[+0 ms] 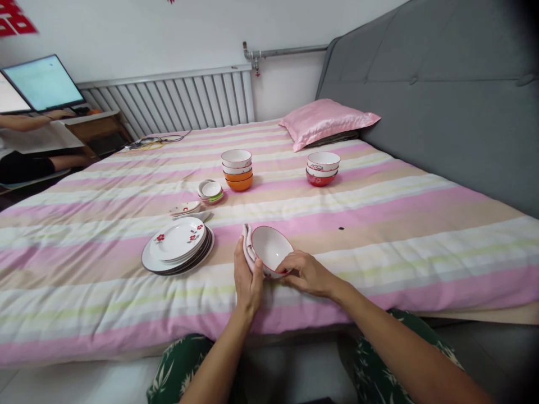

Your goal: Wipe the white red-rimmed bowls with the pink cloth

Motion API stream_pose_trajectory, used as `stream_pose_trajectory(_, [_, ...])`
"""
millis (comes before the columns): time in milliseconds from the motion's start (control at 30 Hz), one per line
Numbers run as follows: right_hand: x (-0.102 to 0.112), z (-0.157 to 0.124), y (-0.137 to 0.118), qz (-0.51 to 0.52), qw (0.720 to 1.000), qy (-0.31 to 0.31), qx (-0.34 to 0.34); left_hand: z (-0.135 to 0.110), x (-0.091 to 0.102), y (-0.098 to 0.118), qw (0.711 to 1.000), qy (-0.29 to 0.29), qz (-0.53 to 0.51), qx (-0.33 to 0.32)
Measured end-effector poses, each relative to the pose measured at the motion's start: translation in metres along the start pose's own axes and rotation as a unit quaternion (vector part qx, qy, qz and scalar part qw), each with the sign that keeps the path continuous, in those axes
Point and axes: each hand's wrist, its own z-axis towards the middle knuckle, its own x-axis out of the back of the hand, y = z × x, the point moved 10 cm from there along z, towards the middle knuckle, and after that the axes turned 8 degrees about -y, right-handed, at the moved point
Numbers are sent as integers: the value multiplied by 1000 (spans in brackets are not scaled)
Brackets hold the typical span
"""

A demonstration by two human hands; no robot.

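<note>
A white bowl with a red rim [269,247] is tilted on its side near the front edge of the striped bed. My right hand [306,273] grips its lower rim with closed fingers. My left hand [247,279] presses a folded pink-white cloth [247,245] against the bowl's left outer wall.
A stack of floral plates [177,245] lies left of the bowl, with small dishes [210,191] behind it. Two bowl stacks [237,169] [322,168] stand further back, near a pink pillow [326,120]. Another person's arm [29,120] rests at a laptop [44,83] far left.
</note>
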Motion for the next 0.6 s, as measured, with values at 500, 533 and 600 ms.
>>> stream_pose_trajectory(500, [-10,-3,-14,-137,990,-12,43,24,-1,-14,949,-39,-305,64])
stream_pose_trajectory(533, [-10,-3,-13,-138,989,-10,42,24,-1,-13,948,-37,-309,63])
stream_pose_trajectory(600, [-10,-3,-12,-135,990,-7,37,24,0,-12,952,-23,-300,65])
